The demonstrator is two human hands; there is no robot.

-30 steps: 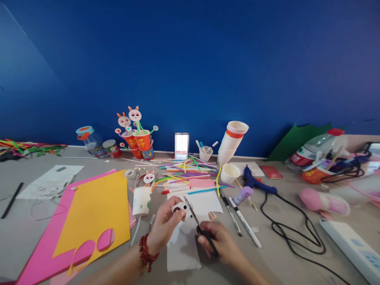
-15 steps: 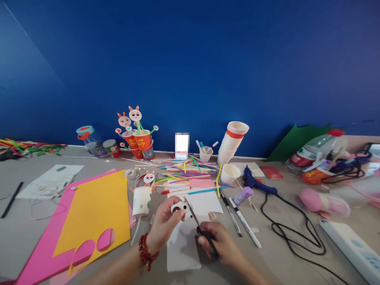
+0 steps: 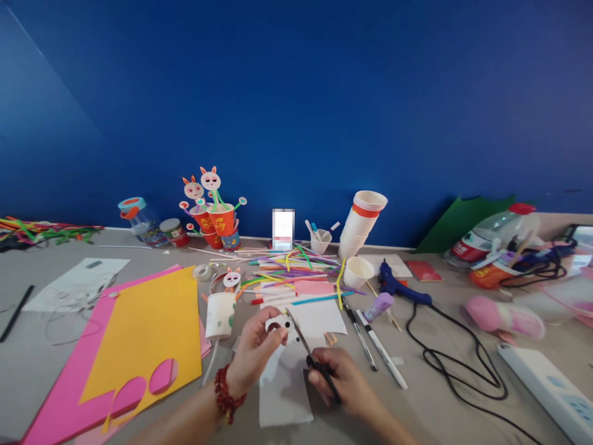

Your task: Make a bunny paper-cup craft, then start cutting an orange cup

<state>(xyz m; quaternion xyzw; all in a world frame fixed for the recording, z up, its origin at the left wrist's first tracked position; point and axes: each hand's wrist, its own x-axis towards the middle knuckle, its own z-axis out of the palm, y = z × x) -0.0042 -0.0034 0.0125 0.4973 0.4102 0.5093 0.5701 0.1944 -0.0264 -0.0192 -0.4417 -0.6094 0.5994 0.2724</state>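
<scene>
Between thumb and fingers, my left hand [image 3: 256,346] pinches a small white paper piece [image 3: 291,334] with black dots on it. My right hand [image 3: 336,377] is wrapped round the black handles of scissors [image 3: 303,343]. Their blades lie along the right edge of the paper piece; whether they cut into it I cannot tell. Beneath both hands a white sheet [image 3: 285,405] rests on the table. Left of my left hand stands a white paper cup [image 3: 219,315] with green spots and a small rabbit face [image 3: 231,279] above it.
Yellow card [image 3: 152,327] over pink card lies at left. Coloured straws [image 3: 296,266] spread behind my hands. At right are pens [image 3: 382,349], a glue stick [image 3: 380,306], a blue glue gun [image 3: 398,285] with its cord, and a power strip [image 3: 551,386]. Stacked cups [image 3: 364,222] stand at the back.
Both hands, the paper piece and the scissors keep almost the same pose. The whole view has shifted very slightly.
</scene>
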